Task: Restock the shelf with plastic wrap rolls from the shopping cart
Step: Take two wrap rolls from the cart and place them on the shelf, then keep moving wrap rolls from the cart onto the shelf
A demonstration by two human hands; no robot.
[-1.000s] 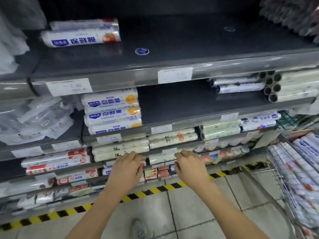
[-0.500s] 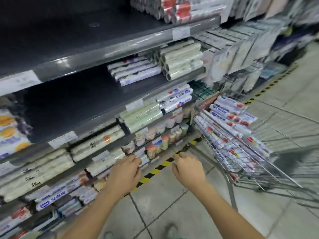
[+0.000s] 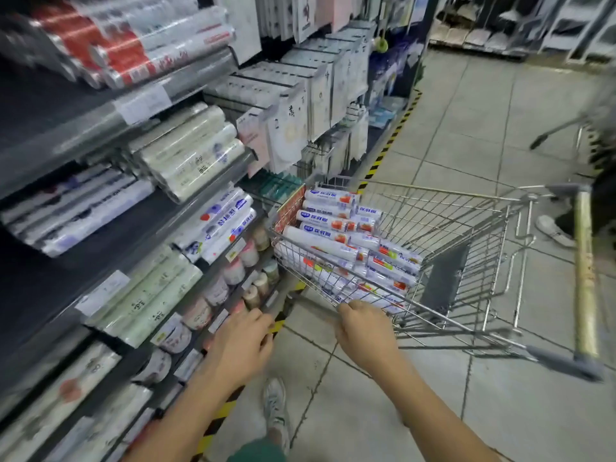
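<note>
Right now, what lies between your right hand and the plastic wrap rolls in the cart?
Only the cart's wire wall, in the head view; the right hand is outside it, the rolls inside.

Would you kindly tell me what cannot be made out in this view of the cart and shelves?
All in the head view:
1. Right hand: the fingertips curl away from the camera, so whether it grips the cart is unclear.
2. Rolls: the lower layers are hidden by the upper ones and the mesh, so the count is unclear.
3. Labels: blurred, unreadable.
4. Shoe: its wearer is cut off by the right edge.
</note>
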